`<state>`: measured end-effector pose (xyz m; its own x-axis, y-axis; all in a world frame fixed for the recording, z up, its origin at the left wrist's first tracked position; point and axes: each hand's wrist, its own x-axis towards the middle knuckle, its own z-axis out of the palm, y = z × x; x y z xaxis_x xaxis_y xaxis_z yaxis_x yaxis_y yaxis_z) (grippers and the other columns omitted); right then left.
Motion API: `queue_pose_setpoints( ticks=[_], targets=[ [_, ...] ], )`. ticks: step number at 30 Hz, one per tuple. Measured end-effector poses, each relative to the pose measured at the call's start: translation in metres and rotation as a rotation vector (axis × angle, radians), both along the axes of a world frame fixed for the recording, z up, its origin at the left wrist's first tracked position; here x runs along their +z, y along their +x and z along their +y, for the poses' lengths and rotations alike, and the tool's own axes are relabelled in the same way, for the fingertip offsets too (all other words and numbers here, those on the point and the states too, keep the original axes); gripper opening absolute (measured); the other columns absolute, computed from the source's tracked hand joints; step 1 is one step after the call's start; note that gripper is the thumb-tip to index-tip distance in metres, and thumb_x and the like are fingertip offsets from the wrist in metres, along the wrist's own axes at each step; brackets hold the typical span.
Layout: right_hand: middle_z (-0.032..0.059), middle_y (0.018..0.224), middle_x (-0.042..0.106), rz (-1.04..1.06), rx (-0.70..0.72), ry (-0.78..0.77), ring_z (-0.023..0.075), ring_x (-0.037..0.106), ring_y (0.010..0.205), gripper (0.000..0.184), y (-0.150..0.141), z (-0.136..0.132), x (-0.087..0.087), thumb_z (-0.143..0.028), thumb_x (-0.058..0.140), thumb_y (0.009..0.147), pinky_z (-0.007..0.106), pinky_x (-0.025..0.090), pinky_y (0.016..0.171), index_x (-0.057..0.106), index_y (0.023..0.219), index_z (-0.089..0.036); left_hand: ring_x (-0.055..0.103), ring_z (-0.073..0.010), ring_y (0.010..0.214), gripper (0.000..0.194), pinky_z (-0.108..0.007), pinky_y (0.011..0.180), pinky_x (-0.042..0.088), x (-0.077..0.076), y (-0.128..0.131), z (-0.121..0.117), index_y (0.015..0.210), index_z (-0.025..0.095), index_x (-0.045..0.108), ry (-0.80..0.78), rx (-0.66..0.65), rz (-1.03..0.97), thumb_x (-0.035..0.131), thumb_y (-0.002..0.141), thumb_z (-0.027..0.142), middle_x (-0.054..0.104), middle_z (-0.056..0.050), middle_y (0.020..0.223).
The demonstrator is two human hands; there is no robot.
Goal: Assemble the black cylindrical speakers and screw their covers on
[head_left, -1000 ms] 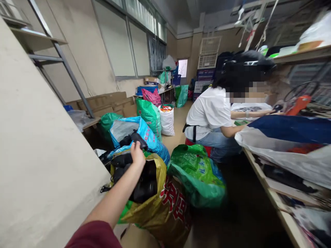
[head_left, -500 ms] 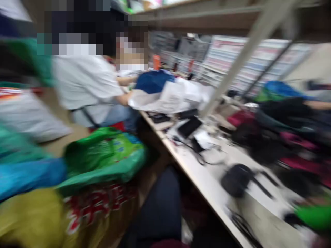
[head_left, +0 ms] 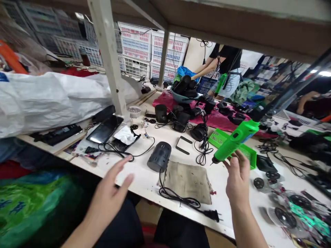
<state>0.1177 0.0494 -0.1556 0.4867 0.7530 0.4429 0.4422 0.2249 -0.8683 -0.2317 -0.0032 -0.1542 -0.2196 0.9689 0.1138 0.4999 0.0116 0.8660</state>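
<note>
My left hand (head_left: 112, 187) is held over the table's front edge, thumb and fingers apart, with nothing in it. My right hand (head_left: 238, 174) has its fingers curled at the underside of a green electric screwdriver (head_left: 235, 141), which is tilted with its bit pointing down to the left. Between my hands a black cylindrical housing (head_left: 159, 156) lies on the white table, beside a worn beige cloth pad (head_left: 187, 181). A black cord with a two-pin plug (head_left: 213, 215) runs across the pad's front. Behind them lies a U-shaped black bracket (head_left: 183, 144).
A green tray (head_left: 252, 160) of small parts stands behind the screwdriver. Round fans and wires (head_left: 286, 217) crowd the right. A white post (head_left: 107, 51) and overhead shelf (head_left: 232, 20) frame the table. Another person (head_left: 227, 65) stands at the far side, by a basket (head_left: 183, 98) of black parts.
The view has swung right, from the neighbouring person and bags to the table before me. Both my hands are now in sight, the right one at the green electric screwdriver.
</note>
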Motion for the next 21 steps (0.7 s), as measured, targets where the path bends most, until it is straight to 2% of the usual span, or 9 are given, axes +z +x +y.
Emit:
queue_pose_setpoints(
  ticks=[2, 4, 6, 8, 10, 12, 15, 18, 21],
  targets=[
    [0.0114, 0.123, 0.053, -0.037, -0.014, -0.020, 0.0229, 0.055, 0.109, 0.042, 0.003, -0.011, -0.008, -0.045, 0.044, 0.093, 0.046, 0.047, 0.090, 0.044, 0.127, -0.022, 0.042, -0.0350, 0.132, 0.064, -0.048, 0.091, 0.051, -0.009, 0.030, 0.017, 0.141, 0.028, 0.039, -0.063, -0.105, 0.025, 0.051, 0.085, 0.057, 0.044, -0.011, 0.147],
    [0.0106, 0.112, 0.056, -0.120, 0.002, -0.036, 0.0218, 0.057, 0.101, 0.035, -0.001, -0.017, -0.011, -0.042, 0.046, 0.093, 0.044, 0.048, 0.087, 0.047, 0.121, -0.020, 0.035, -0.0343, 0.137, 0.075, -0.053, 0.105, 0.039, -0.021, 0.057, 0.036, 0.146, 0.024, 0.029, -0.086, -0.172, 0.051, 0.054, 0.084, 0.056, 0.037, -0.014, 0.151],
    [0.0089, 0.104, 0.058, -0.249, 0.110, -0.072, 0.0203, 0.059, 0.093, 0.030, -0.013, -0.012, -0.008, -0.041, 0.046, 0.093, 0.040, 0.050, 0.083, 0.052, 0.114, -0.021, 0.033, -0.0330, 0.139, 0.080, -0.054, 0.110, 0.031, -0.032, 0.074, 0.051, 0.147, 0.021, 0.027, -0.088, -0.180, 0.062, 0.059, 0.081, 0.053, 0.035, -0.015, 0.151],
    [0.0073, 0.100, 0.062, -0.407, 0.308, -0.152, 0.0188, 0.062, 0.087, 0.026, -0.031, 0.007, -0.003, -0.041, 0.049, 0.092, 0.034, 0.052, 0.079, 0.059, 0.107, -0.022, 0.035, -0.0322, 0.137, 0.078, -0.053, 0.111, 0.030, -0.041, 0.082, 0.059, 0.146, 0.024, 0.030, -0.073, -0.162, 0.030, 0.064, 0.079, 0.047, 0.037, -0.013, 0.150],
    [0.0068, 0.107, 0.063, -0.553, 0.455, -0.257, 0.0172, 0.063, 0.086, 0.027, -0.053, 0.038, 0.001, -0.038, 0.049, 0.093, 0.032, 0.052, 0.079, 0.060, 0.114, -0.024, 0.039, -0.0321, 0.134, 0.075, -0.052, 0.111, 0.030, -0.047, 0.083, 0.060, 0.142, 0.028, 0.038, -0.051, -0.115, -0.103, 0.071, 0.075, 0.040, 0.041, -0.010, 0.148],
    [0.0095, 0.117, 0.060, -0.665, 0.473, -0.366, 0.0201, 0.062, 0.096, 0.032, -0.072, 0.074, -0.001, -0.035, 0.049, 0.094, 0.036, 0.051, 0.084, 0.056, 0.123, -0.023, 0.044, -0.0334, 0.130, 0.074, -0.051, 0.111, 0.030, -0.050, 0.080, 0.059, 0.136, 0.029, 0.047, -0.049, -0.058, -0.345, 0.078, 0.069, 0.034, 0.044, -0.008, 0.145],
    [0.0104, 0.121, 0.058, -0.801, 0.471, -0.516, 0.0220, 0.061, 0.101, 0.031, -0.089, 0.111, -0.009, -0.034, 0.056, 0.092, 0.042, 0.052, 0.084, 0.057, 0.118, -0.016, 0.048, -0.0323, 0.127, 0.075, -0.044, 0.110, 0.032, -0.052, 0.074, 0.057, 0.134, 0.027, 0.049, -0.038, -0.020, -0.622, 0.081, 0.066, 0.031, 0.047, -0.008, 0.143],
    [0.0083, 0.121, 0.058, -0.922, 0.518, -0.542, 0.0200, 0.061, 0.099, 0.029, -0.092, 0.109, -0.015, -0.031, 0.058, 0.092, 0.041, 0.053, 0.084, 0.057, 0.116, -0.016, 0.044, -0.0274, 0.131, 0.070, -0.034, 0.107, 0.036, -0.052, 0.065, 0.055, 0.138, 0.031, 0.043, -0.006, -0.026, -0.757, 0.073, 0.075, 0.037, 0.046, -0.004, 0.145],
    [0.0087, 0.118, 0.060, -1.004, 0.548, -0.506, 0.0205, 0.061, 0.101, 0.031, -0.087, 0.085, -0.018, -0.030, 0.057, 0.092, 0.043, 0.051, 0.088, 0.056, 0.120, -0.016, 0.053, -0.0293, 0.124, 0.057, -0.037, 0.097, 0.047, -0.050, 0.055, 0.053, 0.133, 0.025, 0.051, -0.056, -0.098, -0.932, 0.063, 0.081, 0.046, 0.059, -0.009, 0.133]
  ],
)
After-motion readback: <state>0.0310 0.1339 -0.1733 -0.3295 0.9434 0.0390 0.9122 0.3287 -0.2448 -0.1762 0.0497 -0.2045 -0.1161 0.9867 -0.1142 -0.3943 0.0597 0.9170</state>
